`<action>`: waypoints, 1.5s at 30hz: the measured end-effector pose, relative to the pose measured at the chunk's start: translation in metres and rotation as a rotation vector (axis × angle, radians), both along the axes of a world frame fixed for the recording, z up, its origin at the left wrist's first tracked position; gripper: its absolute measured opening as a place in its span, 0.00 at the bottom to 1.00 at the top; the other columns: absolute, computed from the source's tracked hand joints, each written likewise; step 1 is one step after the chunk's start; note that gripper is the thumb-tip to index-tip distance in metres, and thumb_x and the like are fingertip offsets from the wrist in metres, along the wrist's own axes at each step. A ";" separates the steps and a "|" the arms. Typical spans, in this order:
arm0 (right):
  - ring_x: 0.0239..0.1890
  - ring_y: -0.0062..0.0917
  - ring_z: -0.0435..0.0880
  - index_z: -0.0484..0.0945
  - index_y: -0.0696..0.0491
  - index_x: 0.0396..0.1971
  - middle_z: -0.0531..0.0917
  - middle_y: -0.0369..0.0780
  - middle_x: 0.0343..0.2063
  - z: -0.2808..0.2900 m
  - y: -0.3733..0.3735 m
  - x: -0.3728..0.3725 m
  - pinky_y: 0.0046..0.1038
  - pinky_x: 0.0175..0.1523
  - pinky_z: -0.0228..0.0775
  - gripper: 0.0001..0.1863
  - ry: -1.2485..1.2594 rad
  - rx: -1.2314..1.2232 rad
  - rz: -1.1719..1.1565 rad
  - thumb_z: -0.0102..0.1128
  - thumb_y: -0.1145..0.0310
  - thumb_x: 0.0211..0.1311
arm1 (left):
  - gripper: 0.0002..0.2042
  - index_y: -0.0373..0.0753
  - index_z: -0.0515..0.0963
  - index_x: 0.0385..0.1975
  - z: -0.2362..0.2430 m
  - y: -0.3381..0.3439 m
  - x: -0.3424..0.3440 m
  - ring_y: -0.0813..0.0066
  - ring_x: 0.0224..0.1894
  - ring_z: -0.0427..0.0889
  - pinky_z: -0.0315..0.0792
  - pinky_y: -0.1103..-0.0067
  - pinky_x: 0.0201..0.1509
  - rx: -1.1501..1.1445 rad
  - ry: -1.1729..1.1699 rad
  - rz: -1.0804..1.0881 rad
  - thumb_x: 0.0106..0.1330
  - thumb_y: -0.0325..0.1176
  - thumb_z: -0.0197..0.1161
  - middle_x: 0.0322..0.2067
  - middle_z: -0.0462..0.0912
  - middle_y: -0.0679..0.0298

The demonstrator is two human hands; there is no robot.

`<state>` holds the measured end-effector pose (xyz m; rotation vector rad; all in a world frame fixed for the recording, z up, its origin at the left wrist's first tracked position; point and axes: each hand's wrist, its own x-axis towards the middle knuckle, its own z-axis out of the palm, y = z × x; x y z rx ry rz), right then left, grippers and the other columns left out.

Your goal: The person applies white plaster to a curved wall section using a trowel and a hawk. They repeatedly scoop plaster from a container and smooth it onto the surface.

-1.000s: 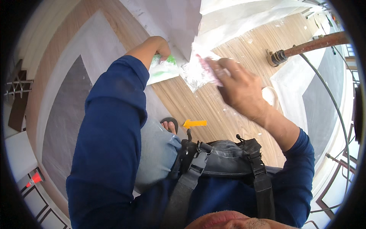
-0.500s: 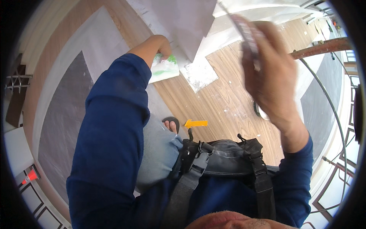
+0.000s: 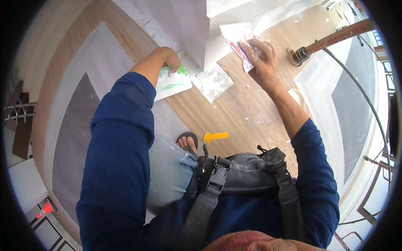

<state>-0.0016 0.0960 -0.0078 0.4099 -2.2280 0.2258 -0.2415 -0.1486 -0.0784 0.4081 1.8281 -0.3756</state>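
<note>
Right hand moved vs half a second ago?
Yes. It has shifted left in the picture and a little higher: the right hand now sits nearer the pale wall corner.

Left grip unclear, several parts occluded or cut off.
My left hand (image 3: pixel 170 62) hides most of its own fingers above the green-and-white sheet (image 3: pixel 173 84); my right hand (image 3: pixel 263 62) covers part of the pink-and-white sheet (image 3: pixel 235 34). White round item (image 3: pixel 295 96), right: partly behind my forearm (image 3: pixel 291 111). Red-brown pole (image 3: pixel 341 37), far right: cut off.
</note>
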 end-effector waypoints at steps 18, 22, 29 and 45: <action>0.50 0.34 0.73 0.79 0.46 0.57 0.71 0.39 0.55 -0.049 -0.029 0.000 0.35 0.57 0.71 0.33 -0.016 -0.315 -0.033 0.63 0.86 0.49 | 0.23 0.28 0.76 0.50 -0.014 -0.003 -0.003 0.52 0.49 0.82 0.76 0.62 0.52 -0.028 -0.022 0.139 0.49 0.21 0.61 0.50 0.80 0.41; 0.53 0.35 0.71 0.79 0.45 0.57 0.70 0.39 0.56 -0.043 -0.049 -0.027 0.35 0.58 0.71 0.31 0.109 -0.240 -0.131 0.62 0.85 0.51 | 0.23 0.28 0.75 0.50 -0.006 0.012 0.004 0.52 0.48 0.82 0.76 0.61 0.51 -0.042 -0.014 0.106 0.49 0.21 0.61 0.50 0.80 0.40; 0.53 0.36 0.69 0.78 0.45 0.58 0.69 0.39 0.57 -0.084 -0.045 -0.014 0.33 0.56 0.72 0.35 -0.052 -0.249 -0.166 0.60 0.88 0.47 | 0.20 0.29 0.77 0.47 -0.038 -0.014 -0.013 0.52 0.50 0.82 0.76 0.61 0.53 -0.083 -0.080 0.218 0.51 0.21 0.61 0.49 0.81 0.42; 0.53 0.34 0.68 0.80 0.39 0.57 0.70 0.37 0.57 -0.075 -0.050 -0.020 0.30 0.56 0.71 0.34 0.024 -0.282 -0.136 0.63 0.85 0.49 | 0.21 0.27 0.76 0.48 -0.042 -0.013 -0.015 0.52 0.46 0.83 0.77 0.62 0.51 -0.041 -0.058 0.178 0.50 0.21 0.61 0.48 0.81 0.42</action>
